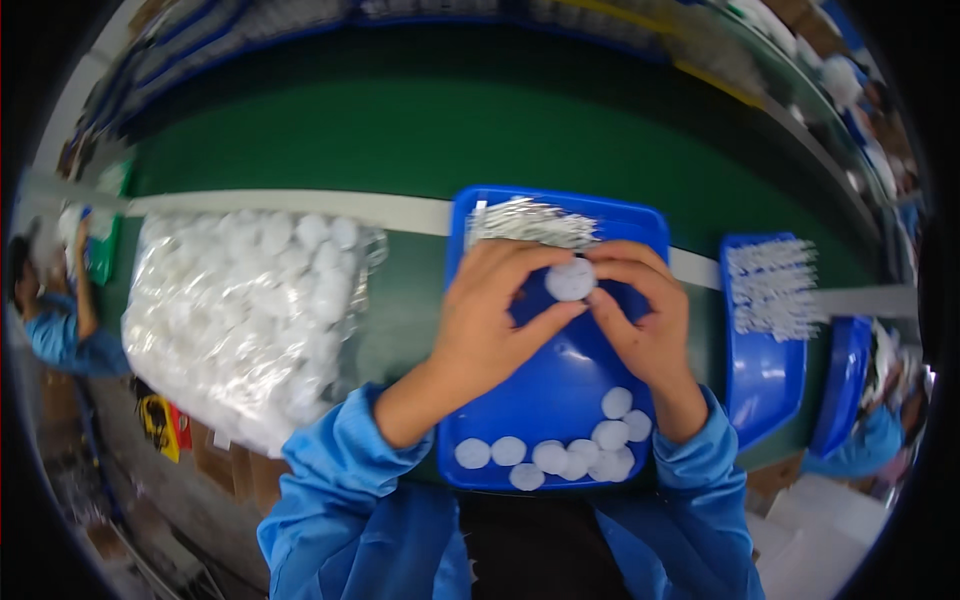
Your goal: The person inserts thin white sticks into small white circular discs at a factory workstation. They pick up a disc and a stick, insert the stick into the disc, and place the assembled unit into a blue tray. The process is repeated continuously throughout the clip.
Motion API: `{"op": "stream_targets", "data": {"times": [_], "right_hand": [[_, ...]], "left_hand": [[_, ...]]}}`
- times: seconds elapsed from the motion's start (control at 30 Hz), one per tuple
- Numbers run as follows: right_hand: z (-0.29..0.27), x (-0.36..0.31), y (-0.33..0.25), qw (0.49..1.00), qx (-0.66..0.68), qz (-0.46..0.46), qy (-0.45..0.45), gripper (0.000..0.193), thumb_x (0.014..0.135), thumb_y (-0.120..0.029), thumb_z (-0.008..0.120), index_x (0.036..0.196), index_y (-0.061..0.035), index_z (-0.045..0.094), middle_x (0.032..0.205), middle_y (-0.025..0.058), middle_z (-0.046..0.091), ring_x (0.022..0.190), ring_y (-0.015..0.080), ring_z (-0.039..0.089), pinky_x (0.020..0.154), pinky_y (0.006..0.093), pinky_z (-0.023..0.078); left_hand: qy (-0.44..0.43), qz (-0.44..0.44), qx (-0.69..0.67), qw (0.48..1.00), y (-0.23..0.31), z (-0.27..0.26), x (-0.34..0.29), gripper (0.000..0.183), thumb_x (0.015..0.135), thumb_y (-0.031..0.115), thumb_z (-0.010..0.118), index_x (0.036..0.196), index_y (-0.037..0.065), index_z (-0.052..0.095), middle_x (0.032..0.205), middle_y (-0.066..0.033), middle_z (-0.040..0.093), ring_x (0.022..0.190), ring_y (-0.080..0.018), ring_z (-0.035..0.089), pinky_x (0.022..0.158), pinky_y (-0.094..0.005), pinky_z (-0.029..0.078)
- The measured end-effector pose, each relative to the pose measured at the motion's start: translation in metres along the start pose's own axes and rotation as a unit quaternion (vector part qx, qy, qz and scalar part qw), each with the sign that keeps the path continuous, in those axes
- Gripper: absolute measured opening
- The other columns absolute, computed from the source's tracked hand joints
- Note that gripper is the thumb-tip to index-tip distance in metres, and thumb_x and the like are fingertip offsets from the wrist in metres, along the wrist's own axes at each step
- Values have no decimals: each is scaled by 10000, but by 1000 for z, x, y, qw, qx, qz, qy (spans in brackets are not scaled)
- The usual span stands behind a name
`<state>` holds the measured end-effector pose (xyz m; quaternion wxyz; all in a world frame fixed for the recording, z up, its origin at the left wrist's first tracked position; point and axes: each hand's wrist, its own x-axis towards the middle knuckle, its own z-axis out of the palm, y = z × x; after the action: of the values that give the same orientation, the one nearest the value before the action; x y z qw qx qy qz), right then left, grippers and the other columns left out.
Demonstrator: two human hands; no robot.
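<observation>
Over a blue tray (545,385), my left hand (490,312) and my right hand (648,315) meet around a round white disc (571,280). Fingertips of both hands pinch its edge from either side, and its flat face shows. Several similar white discs (549,457) lie along the near end of the tray, some overlapping. Beyond my fingers, a pile of thin silvery-white strips (537,221) sits at the tray's far end, partly hidden by my left hand.
A clear plastic bag (245,315) packed with white discs lies on the left. To the right stand a second blue tray (765,385) with silvery strips (772,288) and another blue tray (842,385). A green belt (400,120) runs behind. Co-workers (62,335) sit at both sides.
</observation>
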<state>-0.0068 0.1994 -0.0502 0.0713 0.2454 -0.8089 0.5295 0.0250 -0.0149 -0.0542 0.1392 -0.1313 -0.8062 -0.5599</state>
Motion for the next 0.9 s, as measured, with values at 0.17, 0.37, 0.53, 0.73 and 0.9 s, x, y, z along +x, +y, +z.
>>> {"op": "stream_targets", "data": {"times": [0.17,0.37,0.53,0.73,0.9], "right_hand": [[0,-3,5,988,134,66,-30,324,902,-31,818,1222,-24,768,1112,98,737,1079,197,704,952,354,561],[7,-11,2,969,215,120,-25,337,951,-19,804,1277,-2,722,1012,81,797,966,134,752,874,286,590],[7,-13,-1,975,184,123,-26,321,949,-10,806,1255,8,712,1004,100,823,961,139,781,861,280,602],[6,-15,1,968,225,108,-35,318,971,-6,786,1270,10,678,1070,99,786,1039,152,762,910,289,597],[3,-25,10,940,304,144,-58,295,1024,19,714,1300,32,611,1155,97,751,1053,151,736,948,300,590]], "left_hand": [[30,66,68,995,1,4,-1,474,774,59,922,1218,96,758,1188,-81,730,1099,-311,664,904,-407,544],[26,108,106,988,4,4,-1,496,747,47,930,1217,98,779,1174,-69,724,1091,-300,663,914,-409,539],[33,137,122,982,1,5,-3,507,732,41,932,1217,94,794,1159,-55,717,1053,-287,669,858,-386,555],[33,147,127,980,0,8,-6,465,754,66,917,1202,97,795,1195,-65,729,1051,-286,695,864,-393,572],[5,155,97,983,4,3,-4,466,820,106,893,1266,81,763,1294,-103,757,1079,-328,729,918,-426,596]]}}
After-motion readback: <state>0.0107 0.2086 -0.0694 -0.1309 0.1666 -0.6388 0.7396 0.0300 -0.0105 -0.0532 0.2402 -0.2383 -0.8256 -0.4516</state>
